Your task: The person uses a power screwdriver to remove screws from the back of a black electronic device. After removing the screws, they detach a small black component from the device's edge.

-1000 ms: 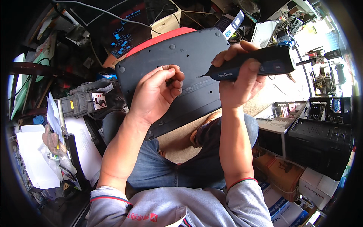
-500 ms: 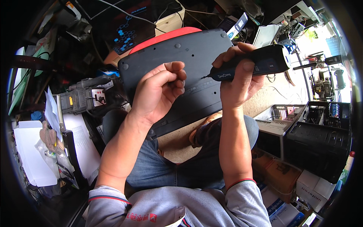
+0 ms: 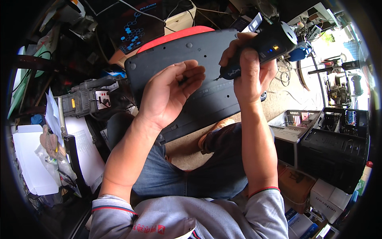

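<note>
A dark laptop [image 3: 159,65] lies bottom side up before me, with round feet and several screw holes showing. My right hand [image 3: 252,73] grips a black electric screwdriver [image 3: 262,46] with an orange and a blue light lit. Its thin bit points left over the laptop's underside; a small dark speck shows at the tip, too small to name. Over the middle of the laptop, my left hand [image 3: 165,93] is cupped, palm up, fingers curled. Small dark spots show between its thumb and fingers; I cannot make out what they are.
A red rounded edge [image 3: 175,36] shows behind the laptop. To the left stand a grey tool case [image 3: 81,101] and white papers [image 3: 83,147]. Open black computer cases [image 3: 334,147] and cardboard boxes [image 3: 328,199] crowd the right. Loose cables [image 3: 286,75] trail across the floor.
My right hand has shifted slightly right and tilted the screwdriver's rear end upward; its lights now show. My left hand has moved slightly right and its fingers have loosened.
</note>
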Demonstrator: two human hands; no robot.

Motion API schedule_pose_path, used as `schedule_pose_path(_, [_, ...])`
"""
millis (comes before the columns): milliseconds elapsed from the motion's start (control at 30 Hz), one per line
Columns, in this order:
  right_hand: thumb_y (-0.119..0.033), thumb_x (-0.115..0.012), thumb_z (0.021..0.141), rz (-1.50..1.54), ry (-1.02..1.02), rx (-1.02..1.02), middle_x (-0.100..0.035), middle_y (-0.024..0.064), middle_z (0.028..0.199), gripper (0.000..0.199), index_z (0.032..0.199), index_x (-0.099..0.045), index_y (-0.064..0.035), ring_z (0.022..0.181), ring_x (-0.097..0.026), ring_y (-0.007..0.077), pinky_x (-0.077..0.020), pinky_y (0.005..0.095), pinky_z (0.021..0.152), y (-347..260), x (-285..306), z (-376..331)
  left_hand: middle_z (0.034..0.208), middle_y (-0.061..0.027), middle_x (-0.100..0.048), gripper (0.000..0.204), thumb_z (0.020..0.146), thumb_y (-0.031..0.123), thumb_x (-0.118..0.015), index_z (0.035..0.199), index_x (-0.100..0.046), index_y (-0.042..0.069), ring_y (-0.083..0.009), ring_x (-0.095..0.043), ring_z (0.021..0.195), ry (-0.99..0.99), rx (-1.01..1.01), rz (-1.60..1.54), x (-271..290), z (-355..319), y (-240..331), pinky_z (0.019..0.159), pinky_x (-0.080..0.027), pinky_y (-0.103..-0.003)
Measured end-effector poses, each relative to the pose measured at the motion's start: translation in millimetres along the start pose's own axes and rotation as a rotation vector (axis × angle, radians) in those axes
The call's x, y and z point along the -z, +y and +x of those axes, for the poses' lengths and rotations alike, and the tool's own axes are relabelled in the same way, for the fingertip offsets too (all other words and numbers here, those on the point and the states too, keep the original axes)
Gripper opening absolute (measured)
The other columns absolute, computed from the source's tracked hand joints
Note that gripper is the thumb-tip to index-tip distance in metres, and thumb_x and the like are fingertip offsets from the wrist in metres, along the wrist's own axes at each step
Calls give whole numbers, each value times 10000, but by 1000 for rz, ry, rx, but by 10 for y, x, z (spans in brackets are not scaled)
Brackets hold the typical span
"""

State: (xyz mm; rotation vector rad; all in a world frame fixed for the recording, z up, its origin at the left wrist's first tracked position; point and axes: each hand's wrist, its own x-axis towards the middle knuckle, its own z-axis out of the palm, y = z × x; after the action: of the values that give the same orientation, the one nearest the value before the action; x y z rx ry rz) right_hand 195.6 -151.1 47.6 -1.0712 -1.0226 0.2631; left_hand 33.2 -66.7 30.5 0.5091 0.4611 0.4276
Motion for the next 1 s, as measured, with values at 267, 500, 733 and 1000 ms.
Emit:
schedule_pose_path(267, [-311,-582,922,17,24,22,-581,120,780,411,1144,-549,33,641,-603,196,-493,304,599,0,-4,-37,1056,-140,-633,268,966,179,-495,1078,-600,-40,-214,-601,1027,71,10,-14,-73,-1,27,941,-484,-330])
schedule_pose_path(500, [-287,-571,929,53,65,40,-584,127,784,388,1150,-549,31,636,-607,201,-494,304,592,16,17,-22,1114,-142,-620,313,967,224,-505,1129,-585,-32,-211,-599,1062,13,-1,22,-13,12,20,958,-478,-324])
schedule_pose_path(733, [-283,-588,922,46,81,31,-587,125,783,384,1138,-560,33,626,-609,202,-496,300,588,-4,-9,-29,1110,-141,-616,316,968,227,-505,1130,-582,-33,-209,-597,1059,15,-2,34,-14,4,18,959,-478,-321])
schedule_pose_path(1000, [-283,-591,919,39,69,34,-588,126,780,384,1129,-565,38,627,-612,199,-496,295,586,-7,-17,-20,1102,-145,-616,313,968,221,-507,1130,-580,-37,-210,-598,1053,23,-2,36,-17,4,13,955,-483,-321])
